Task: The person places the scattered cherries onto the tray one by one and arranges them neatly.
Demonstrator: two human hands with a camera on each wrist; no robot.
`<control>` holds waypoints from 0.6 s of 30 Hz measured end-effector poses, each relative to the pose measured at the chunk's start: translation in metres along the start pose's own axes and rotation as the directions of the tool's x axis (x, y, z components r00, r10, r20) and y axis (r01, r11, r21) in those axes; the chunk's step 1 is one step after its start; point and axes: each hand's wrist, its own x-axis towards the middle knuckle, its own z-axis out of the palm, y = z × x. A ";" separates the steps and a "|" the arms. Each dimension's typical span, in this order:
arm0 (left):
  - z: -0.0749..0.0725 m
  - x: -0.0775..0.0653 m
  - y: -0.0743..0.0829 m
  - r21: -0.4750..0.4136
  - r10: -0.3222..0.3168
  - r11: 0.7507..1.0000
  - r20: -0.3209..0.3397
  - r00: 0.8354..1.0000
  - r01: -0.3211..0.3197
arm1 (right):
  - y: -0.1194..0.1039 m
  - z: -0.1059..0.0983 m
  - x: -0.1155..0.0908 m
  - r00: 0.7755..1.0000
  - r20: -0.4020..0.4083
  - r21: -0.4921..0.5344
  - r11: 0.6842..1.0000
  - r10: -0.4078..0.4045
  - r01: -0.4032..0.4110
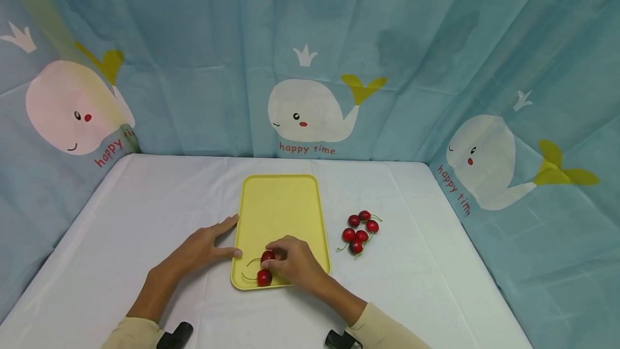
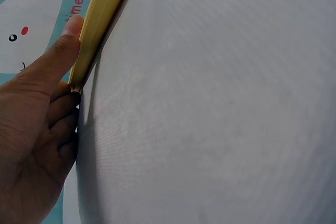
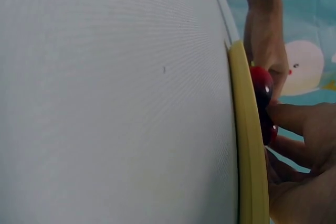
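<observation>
A yellow rectangular tray (image 1: 281, 203) lies on the white-covered table. Against its left rim rests my left hand (image 1: 205, 246), thumb and forefinger spread apart and touching the edge. In the left wrist view the thumb (image 2: 73, 27) lies along the tray's side. Over the tray's near end, my right hand (image 1: 297, 265) pinches a dark red cherry (image 1: 267, 256) between thumb and fingers. Another cherry (image 1: 263, 278) with a green stem sits just in front of it, near the tray's front rim. The right wrist view shows both cherries close together, the front cherry (image 3: 261, 83) partly hiding the pinched one.
To the right of the tray, several stemmed cherries (image 1: 361, 236) lie in a loose cluster on the white cloth (image 1: 411, 284). A blue curtain (image 1: 208, 96) with printed whales surrounds the table's back and sides.
</observation>
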 end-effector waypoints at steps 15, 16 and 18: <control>0.001 0.000 0.002 -0.003 -0.007 1.000 -0.008 1.000 0.007 | 0.001 -0.005 -0.002 0.999 -0.034 0.027 1.000 -0.008 0.009; 0.001 0.000 0.002 -0.003 -0.011 1.000 -0.005 1.000 0.011 | 0.001 -0.006 -0.003 0.999 -0.037 0.027 1.000 -0.010 0.011; 0.002 0.000 0.002 -0.005 -0.019 1.000 0.000 1.000 0.019 | 0.002 -0.008 -0.004 0.999 -0.040 0.030 0.999 -0.015 0.017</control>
